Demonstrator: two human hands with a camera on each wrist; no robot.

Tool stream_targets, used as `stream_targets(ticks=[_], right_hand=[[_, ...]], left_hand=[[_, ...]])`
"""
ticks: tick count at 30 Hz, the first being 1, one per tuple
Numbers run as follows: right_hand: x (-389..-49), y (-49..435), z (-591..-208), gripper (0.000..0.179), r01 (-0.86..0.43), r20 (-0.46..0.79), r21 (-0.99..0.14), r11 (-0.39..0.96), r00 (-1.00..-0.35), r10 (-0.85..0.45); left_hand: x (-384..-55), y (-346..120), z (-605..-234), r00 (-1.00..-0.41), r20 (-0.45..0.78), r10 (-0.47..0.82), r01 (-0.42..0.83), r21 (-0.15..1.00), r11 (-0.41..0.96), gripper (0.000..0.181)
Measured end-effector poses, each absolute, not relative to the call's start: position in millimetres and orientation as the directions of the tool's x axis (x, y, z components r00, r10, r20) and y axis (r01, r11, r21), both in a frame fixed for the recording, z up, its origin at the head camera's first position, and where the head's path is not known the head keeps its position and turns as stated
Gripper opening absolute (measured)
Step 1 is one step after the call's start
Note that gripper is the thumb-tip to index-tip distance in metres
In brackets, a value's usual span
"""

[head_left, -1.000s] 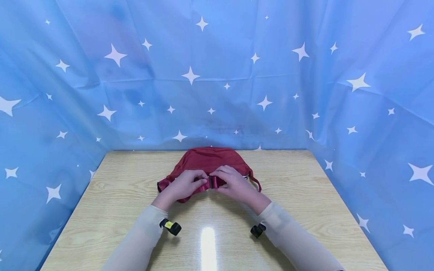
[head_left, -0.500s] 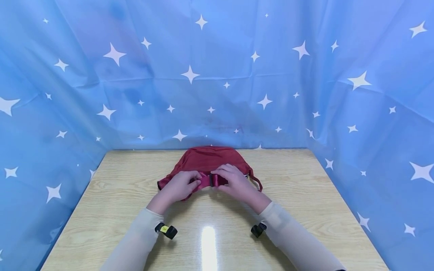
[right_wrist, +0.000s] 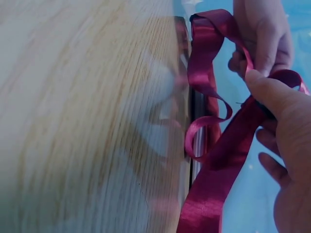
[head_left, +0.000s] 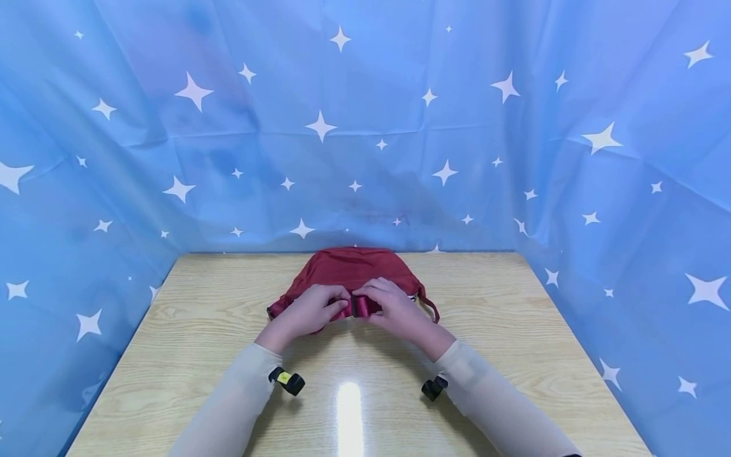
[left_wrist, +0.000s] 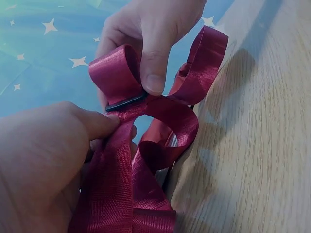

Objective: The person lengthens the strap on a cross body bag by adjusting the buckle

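Above a wooden table [head_left: 188, 355] amid starry drapes [head_left: 365, 158], hands [head_left: 311, 310] [head_left: 395, 312] each with a pinch of strap [left_wrist: 112, 179]

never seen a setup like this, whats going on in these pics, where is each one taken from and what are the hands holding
There's no machine here, just a person's two bare hands. The wide picture comes from a camera worn on the head, looking forward and down. The two close ones come from wrist cameras, one per arm, each watching its own hand's work. On the wood-grain table lies a red bag, with a blue starry cloth behind. The left hand and the right hand both grip a shiny red strap, close to a narrow black slider on it.
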State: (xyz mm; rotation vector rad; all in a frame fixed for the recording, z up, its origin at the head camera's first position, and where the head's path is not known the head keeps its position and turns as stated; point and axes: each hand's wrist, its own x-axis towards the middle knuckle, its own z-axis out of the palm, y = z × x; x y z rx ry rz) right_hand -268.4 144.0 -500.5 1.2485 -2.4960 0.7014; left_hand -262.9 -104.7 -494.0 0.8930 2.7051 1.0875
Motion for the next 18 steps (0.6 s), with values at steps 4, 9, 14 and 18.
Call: stream_targets(ticks=[4,9,14,18], right_hand=[[-267.6,143.0,-500.5,0.051,-0.805,0.440,-0.298,0.513,-0.593,-0.675],[-266.8,143.1,-500.7,0.053,-0.798,0.451,-0.294,0.526,-0.601,-0.660],[-266.1,144.0,-499.4,0.053,-0.783,0.447,-0.313,0.537,-0.620,-0.644],[-265.3,144.1,-497.7,0.051,-0.775,0.442,-0.325,0.541,-0.631,-0.638]], left_hand=[[-264.0,-102.3,-494.2,-0.826,0.130,0.548,0.488,0.652,0.581,0.008],[-259.2,-105.2,-492.5,-0.851,0.112,0.512,0.452,0.652,0.609,0.009],[-250.5,-111.3,-491.0,-0.890,0.104,0.443,0.416,0.583,0.698,0.011],[-246.2,-114.7,-492.0,-0.899,0.135,0.416,0.422,0.522,0.742,0.005]])
